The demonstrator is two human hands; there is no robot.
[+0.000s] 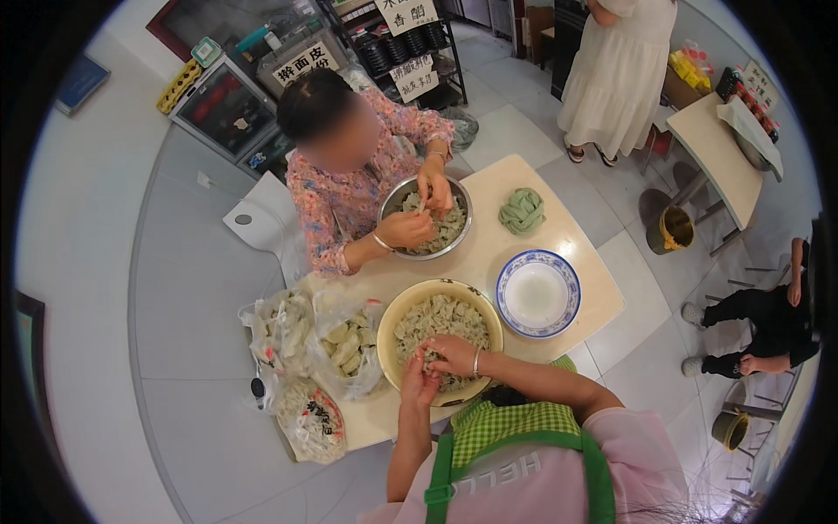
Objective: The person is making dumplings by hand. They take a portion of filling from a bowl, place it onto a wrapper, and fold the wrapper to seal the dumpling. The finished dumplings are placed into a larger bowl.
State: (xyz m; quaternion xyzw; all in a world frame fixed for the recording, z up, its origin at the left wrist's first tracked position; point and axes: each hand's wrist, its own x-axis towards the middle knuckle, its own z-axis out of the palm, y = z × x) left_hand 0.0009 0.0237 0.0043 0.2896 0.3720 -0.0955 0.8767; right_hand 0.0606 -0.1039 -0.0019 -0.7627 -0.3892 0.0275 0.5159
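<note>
Over the near side of a cream-yellow enamel basin (384,335), my left hand (419,382) and my right hand (454,355) meet with fingers closed. Between the fingertips is what looks like a small pale piece of food, mostly hidden. Many torn, pale greenish pieces (443,321) fill the basin; their exact kind is unclear. A bracelet circles my right wrist. Left of the basin, a clear plastic bag (360,384) holds larger flat, pale green pieces (349,343).
Across the table (559,205), another person's hands (419,210) work over a steel bowl (468,229) of similar pieces. A blue-rimmed white bowl (539,293) and a green cloth bundle (522,210) sit to the right. More bags (310,424) lie at left. Other people and bins (670,230) are beyond.
</note>
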